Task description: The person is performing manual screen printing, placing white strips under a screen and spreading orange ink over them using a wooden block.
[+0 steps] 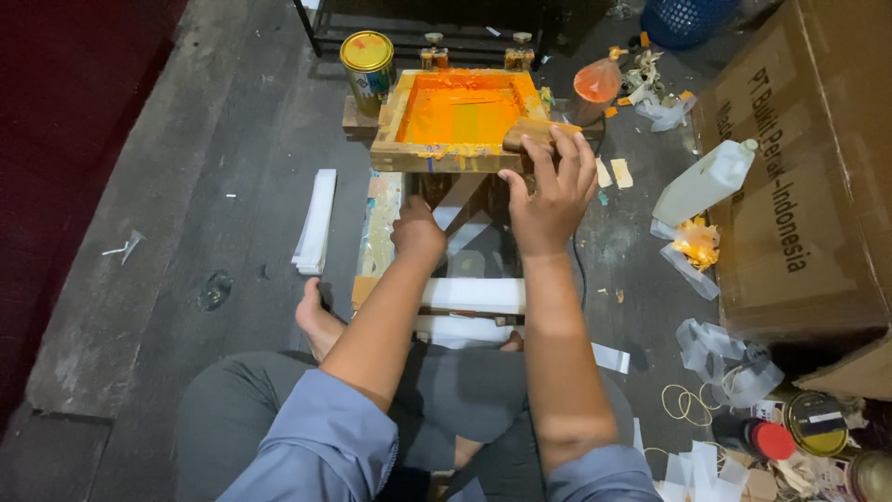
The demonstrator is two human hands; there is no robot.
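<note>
Head view: person sits on the floor [139,186], legs folded, 1 bare foot [316,321] out to the left. Right hand [550,191] rests on the near right corner of the frame [386,130], a wooden screen-print frame w/ its mesh coated in orange ink; fingers spread over the frame edge and over the squeegee [534,130], a wood block lying at the frame's right side. Thumb is under/at the rim, so the hand is closed on frame edge + squeegee together, loose-looking grip. Frame is tilted up, far edge near 2 clamps [474,46] at the back. Left hand [418,231] is lower, below the frame's near edge, curled into a fist over the printing board [381,223]; can't tell if it holds anything, fingers hidden. White strips [469,296] lie across the board just in front of the knees. A stack of white strips [314,221] sits on the floor, left of the board. Yellow-lid can [367,58] stands just left of the frame's far corner. Right side: white jug [706,181] leaning by a cardboard box [799,167], orange-stained rag [695,244] near it, bag of orange ink [596,82] beyond the frame. Bottom right: rubber bands [686,404], red-cap bottle [757,435], tins [818,423].
</note>
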